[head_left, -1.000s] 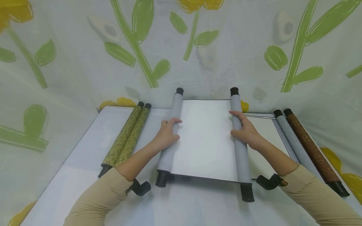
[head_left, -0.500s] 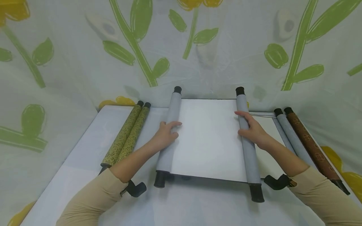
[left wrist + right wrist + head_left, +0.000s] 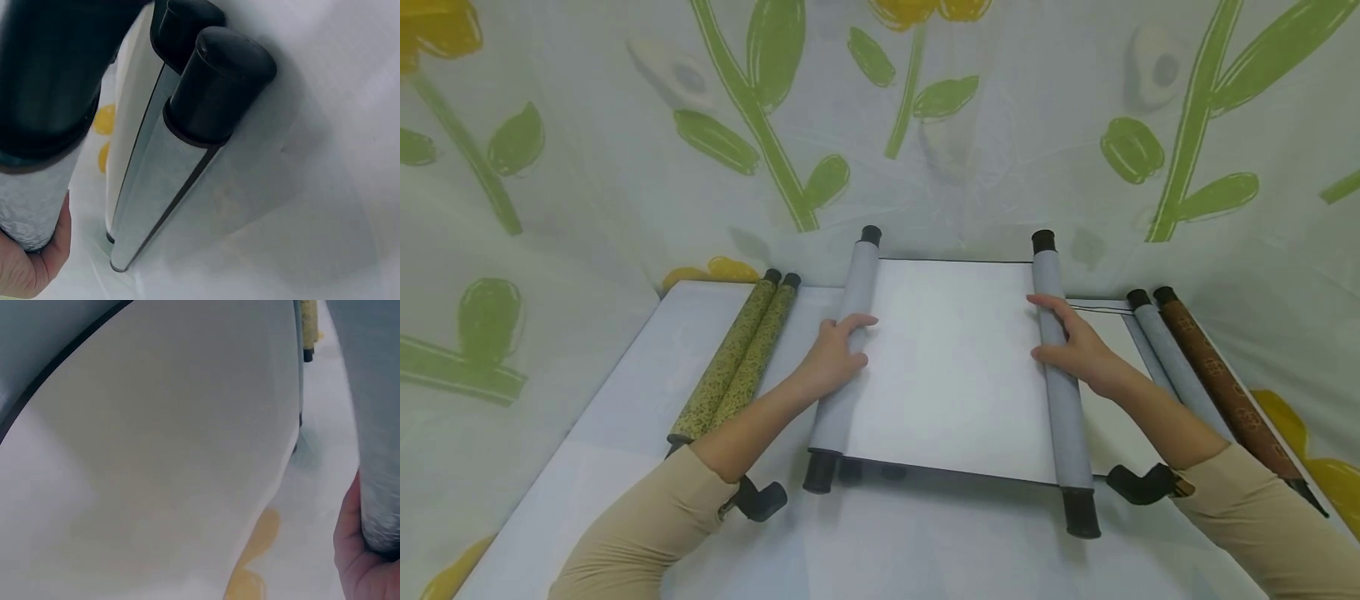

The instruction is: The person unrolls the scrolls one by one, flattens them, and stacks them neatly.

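Observation:
In the head view, a scroll (image 3: 955, 367) with a blank white sheet is spread between two grey-blue rolls with black end knobs. My left hand (image 3: 837, 358) grips its left roll (image 3: 859, 287), thumb and forefinger reaching over toward the sheet. Round the right roll (image 3: 1063, 433) my right hand (image 3: 1078, 346) curls in the same way. The scroll is raised, casting a shadow on the white table below. Each wrist view shows the held roll standing in the curled hand, the left one (image 3: 28, 206) with its black knob closest to the camera.
Beneath the raised scroll lies another unrolled scroll (image 3: 1108, 392), its cream sheet showing at right. Grey and brown rolls (image 3: 1225, 367) rest at the right edge. Two green patterned rolls (image 3: 748, 358) lie at left. A flower-printed curtain (image 3: 970, 192) hangs behind the table (image 3: 925, 550).
My right hand has moved right with its roll, so more white sheet shows between the rolls. My left hand has shifted slightly left, its roll rising a little.

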Motion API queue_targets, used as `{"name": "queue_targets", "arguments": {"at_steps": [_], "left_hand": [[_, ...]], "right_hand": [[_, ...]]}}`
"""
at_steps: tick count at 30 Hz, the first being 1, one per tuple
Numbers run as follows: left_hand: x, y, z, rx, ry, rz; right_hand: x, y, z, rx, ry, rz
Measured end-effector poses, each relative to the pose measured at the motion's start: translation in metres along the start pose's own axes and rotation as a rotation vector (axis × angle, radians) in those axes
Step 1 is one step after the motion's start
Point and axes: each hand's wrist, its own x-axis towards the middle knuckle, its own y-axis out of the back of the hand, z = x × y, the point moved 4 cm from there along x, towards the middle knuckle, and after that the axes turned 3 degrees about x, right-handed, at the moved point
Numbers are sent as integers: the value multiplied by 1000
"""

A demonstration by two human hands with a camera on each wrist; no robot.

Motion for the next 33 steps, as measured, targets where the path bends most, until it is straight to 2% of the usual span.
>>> {"name": "queue_targets", "arguments": {"at_steps": [8, 13, 21, 33], "left_hand": [[-3, 5, -3, 34, -15, -4], [-3, 7, -7, 7, 11, 11], [-1, 8, -9, 36, 8, 25], [-4, 11, -10, 108, -39, 42]], "right_hand": [[-4, 10, 8, 9, 14, -25], [-5, 13, 12, -22, -22, -3], [-6, 16, 13, -31, -40, 14], [-9, 25, 15, -24, 29, 17]]}}
